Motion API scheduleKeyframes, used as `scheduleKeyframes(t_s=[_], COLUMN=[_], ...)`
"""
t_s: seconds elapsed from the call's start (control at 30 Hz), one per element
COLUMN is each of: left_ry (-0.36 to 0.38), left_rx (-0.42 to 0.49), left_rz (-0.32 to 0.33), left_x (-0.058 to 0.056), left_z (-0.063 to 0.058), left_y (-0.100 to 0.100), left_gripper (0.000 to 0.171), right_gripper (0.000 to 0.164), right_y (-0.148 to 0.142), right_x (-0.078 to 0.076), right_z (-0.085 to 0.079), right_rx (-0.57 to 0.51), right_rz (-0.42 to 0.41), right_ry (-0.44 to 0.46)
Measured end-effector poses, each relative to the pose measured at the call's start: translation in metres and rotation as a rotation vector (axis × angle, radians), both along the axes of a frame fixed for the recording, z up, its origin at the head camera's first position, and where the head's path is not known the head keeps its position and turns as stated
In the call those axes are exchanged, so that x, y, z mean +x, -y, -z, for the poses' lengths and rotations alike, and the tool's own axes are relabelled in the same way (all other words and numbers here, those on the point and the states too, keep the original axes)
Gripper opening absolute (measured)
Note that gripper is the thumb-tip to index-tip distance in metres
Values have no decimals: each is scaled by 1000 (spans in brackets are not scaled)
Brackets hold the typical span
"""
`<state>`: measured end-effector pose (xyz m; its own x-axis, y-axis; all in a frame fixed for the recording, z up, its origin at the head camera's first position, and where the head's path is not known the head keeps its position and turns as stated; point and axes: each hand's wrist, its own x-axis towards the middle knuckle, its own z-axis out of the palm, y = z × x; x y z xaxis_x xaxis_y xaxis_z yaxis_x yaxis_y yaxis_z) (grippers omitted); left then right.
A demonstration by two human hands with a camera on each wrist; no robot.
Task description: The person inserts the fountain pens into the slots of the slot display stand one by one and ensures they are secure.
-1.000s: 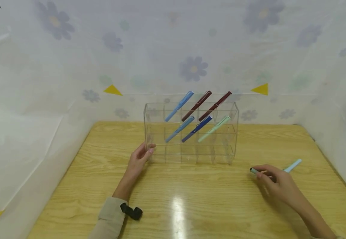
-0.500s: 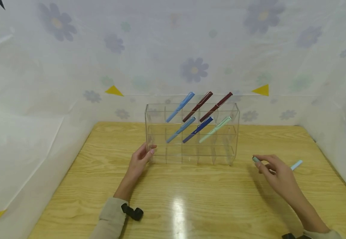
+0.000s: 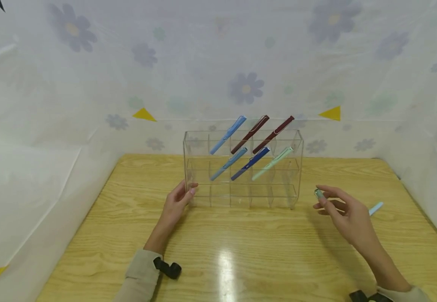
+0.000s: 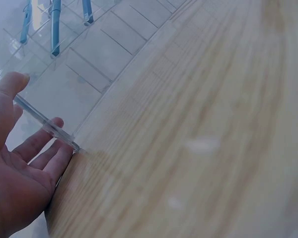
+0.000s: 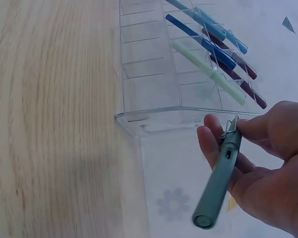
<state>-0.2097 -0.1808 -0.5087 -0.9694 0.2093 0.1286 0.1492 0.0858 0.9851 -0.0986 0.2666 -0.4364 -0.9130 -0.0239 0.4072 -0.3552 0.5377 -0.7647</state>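
Observation:
A clear pen rack (image 3: 185,167) with stepped rows of compartments stands on the table. My left hand (image 3: 174,204) grips its left side, thumb in front and fingers behind, as the left wrist view shows. To the right of the rack, my right hand (image 3: 350,218) pinches a green pen (image 5: 218,183) by its clip end between thumb and fingers, raised above the table. The rack's back row holds a light blue pen (image 3: 228,135) and two dark red pens (image 3: 273,134). In the middle row lean a blue pen (image 3: 228,164), a dark blue pen (image 3: 250,163) and a pale green pen (image 3: 272,163).
On the wooden table (image 3: 263,251), a pale blue pen (image 3: 376,208) lies right of the right hand, partly hidden by it. White flowered sheeting (image 3: 203,63) encloses the back and sides, with yellow triangles (image 3: 331,113) on it.
My right hand has lifted the green pen off the table side and turned it, moving up and slightly away. The left hand stays on the rack.

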Motion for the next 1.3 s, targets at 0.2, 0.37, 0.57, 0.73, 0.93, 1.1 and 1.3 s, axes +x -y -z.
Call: scheduleKeyframes(t_s=[0.2,0.37,0.57,0.73,0.93,1.1,1.3], left_ry=[3,-5,-5,-10,-1,7,10], left_rx=[-2,5,11,2,-9,2,8], left_rz=[-14,-13,-12,-16,-12,-16,-22], left_x=[1,1,1,2,2,1,2], left_z=[-1,-2,-4,-4,-1,0,-1], left_y=[0,0,-1,-1,0,1,0], left_gripper=[52,52,51,52,53,52,51], right_gripper=[37,37,35,37,46,44,40], right_y=[9,17,32,47,63,76,87], right_x=[-2,-7,-14,-23,-33,-42,-52], right_z=[-9,-15,-24,-32,-38,-40,-41], right_rx=[5,-41,-68,-84,-57,-56,-47], right_rz=[3,-18,-25,-21,-10,-12,-13], right_ry=[-25,-44,-46,-76,-99,-135,-250])
